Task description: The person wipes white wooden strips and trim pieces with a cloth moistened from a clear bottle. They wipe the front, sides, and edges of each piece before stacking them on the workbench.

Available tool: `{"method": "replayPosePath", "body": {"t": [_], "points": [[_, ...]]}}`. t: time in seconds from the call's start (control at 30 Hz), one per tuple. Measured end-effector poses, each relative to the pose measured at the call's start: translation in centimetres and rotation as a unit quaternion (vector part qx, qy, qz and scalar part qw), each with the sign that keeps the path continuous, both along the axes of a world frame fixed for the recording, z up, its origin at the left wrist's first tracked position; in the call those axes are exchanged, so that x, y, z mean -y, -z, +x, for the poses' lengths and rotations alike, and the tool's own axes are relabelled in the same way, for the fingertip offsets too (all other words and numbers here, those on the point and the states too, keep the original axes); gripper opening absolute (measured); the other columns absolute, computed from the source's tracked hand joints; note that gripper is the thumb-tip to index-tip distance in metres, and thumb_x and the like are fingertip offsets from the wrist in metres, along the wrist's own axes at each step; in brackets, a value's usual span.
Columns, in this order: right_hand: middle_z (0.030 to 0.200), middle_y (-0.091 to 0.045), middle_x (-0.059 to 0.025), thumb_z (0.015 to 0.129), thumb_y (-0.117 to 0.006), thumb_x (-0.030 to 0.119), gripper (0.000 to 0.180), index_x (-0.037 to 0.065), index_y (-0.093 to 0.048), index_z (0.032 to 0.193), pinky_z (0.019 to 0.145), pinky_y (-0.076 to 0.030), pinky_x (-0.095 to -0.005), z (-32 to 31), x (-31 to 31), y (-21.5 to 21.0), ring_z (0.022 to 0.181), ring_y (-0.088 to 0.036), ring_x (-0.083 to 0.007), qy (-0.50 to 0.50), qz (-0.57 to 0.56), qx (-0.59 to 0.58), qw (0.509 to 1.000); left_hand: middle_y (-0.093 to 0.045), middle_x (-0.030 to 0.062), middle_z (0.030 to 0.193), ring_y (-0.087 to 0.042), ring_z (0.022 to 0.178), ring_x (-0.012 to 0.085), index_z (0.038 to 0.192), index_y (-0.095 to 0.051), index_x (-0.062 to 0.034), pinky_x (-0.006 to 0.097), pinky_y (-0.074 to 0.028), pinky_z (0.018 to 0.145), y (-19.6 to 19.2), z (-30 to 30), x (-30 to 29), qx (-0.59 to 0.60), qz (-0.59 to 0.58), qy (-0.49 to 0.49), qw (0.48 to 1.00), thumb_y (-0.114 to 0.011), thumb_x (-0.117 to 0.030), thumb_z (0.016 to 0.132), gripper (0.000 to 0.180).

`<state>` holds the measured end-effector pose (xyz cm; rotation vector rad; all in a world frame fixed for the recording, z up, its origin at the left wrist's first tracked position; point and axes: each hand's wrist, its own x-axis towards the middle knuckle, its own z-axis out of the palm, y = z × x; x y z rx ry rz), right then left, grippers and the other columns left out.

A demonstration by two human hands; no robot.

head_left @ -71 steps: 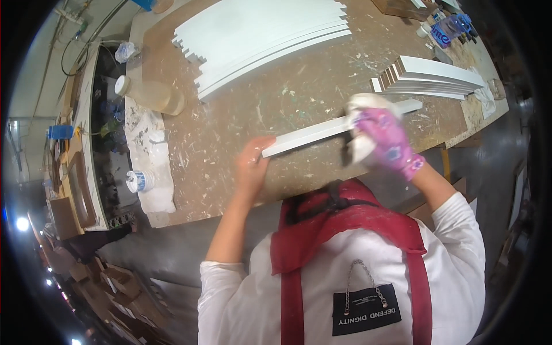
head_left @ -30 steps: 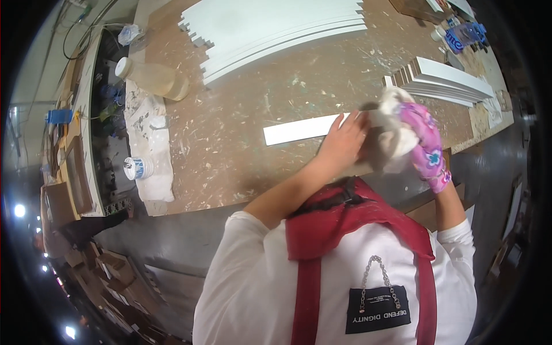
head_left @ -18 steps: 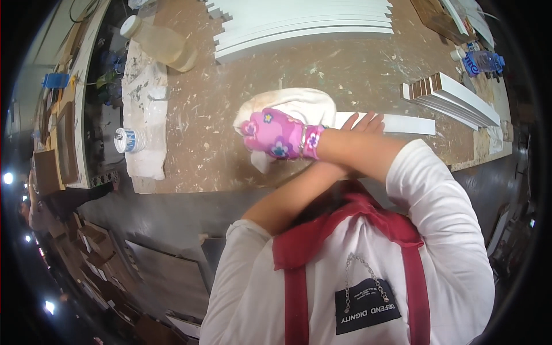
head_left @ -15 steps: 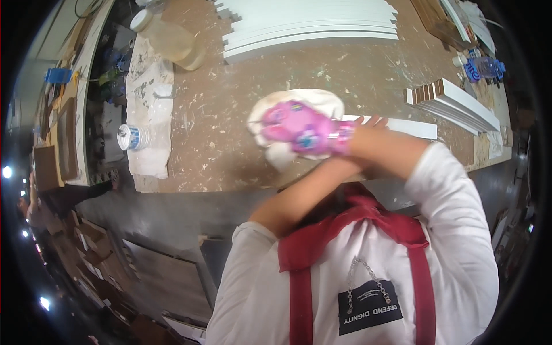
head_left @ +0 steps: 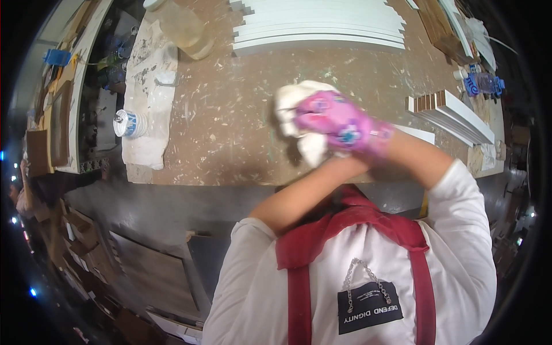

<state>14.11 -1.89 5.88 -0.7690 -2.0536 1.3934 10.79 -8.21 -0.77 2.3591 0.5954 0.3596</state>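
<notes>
My right hand [head_left: 336, 118], in a pink patterned glove, is closed on a bunched white cloth [head_left: 291, 99] over the worktable. My left forearm crosses beneath the right one. Only the back part of my left hand [head_left: 352, 165] shows, since the gloved wrist covers its fingers. A flat white strip [head_left: 418, 134] lies on the table, its right end visible past my right wrist and the rest hidden under my arms and the cloth.
Many white strips [head_left: 319, 29] lie side by side at the back of the brown worktable [head_left: 230, 115]. More strips [head_left: 454, 118] are stacked at right, near a plastic bottle [head_left: 486, 84]. At left are a large jug [head_left: 187, 29], a stained cloth [head_left: 148, 98] and a white tub [head_left: 131, 123].
My gloved right hand and the white cloth have moved to the right along the strip. The left fingers, seen spread over the strip before, are now hidden behind the right wrist.
</notes>
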Motion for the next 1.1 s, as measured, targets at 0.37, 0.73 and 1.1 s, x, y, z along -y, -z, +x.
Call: {"method": "replayPosePath", "body": {"t": [0.37,0.73,1.1], "points": [[0.106,-0.063,-0.0136,0.083,-0.063,0.016,0.038,0.008,-0.052,0.118,0.08,-0.056,-0.0337,-2.3,-3.8,-1.4,0.094,-0.064,-0.0254,0.175,-0.073,-0.027,0.981,-0.038,0.0143,0.145,-0.035,0.134,0.0327,0.136,-0.043,-0.0065,0.046,-0.028,0.109,-0.8,-0.1,-0.1,-0.043,-0.013,0.023,0.999,-0.054,-0.031,0.088,0.055],[0.125,-0.054,-0.0077,0.083,-0.071,0.012,0.057,0.005,-0.044,0.132,0.099,-0.047,-0.0301,11.4,2.3,1.2,0.112,-0.055,-0.0181,0.17,-0.195,-0.235,0.937,-0.065,0.0112,0.111,-0.059,0.103,0.0186,0.127,-0.054,-0.0019,0.029,-0.045,0.091,-4.8,-18.4,-2.2,0.251,-0.39,-0.444,0.767,-0.055,-0.019,0.096,0.035],[0.129,-0.054,-0.022,0.094,-0.048,0.024,0.046,-0.001,-0.046,0.133,0.105,-0.039,-0.051,7.6,2.1,-2.0,0.118,-0.054,-0.0362,-0.056,-0.627,-0.601,0.494,-0.061,0.0119,0.112,-0.06,0.1,0.0202,0.129,-0.046,0.0014,0.031,-0.049,0.085,-8.3,-12.2,-6.7,0.358,-0.32,-0.461,0.746,-0.058,-0.016,0.094,0.041]]}}
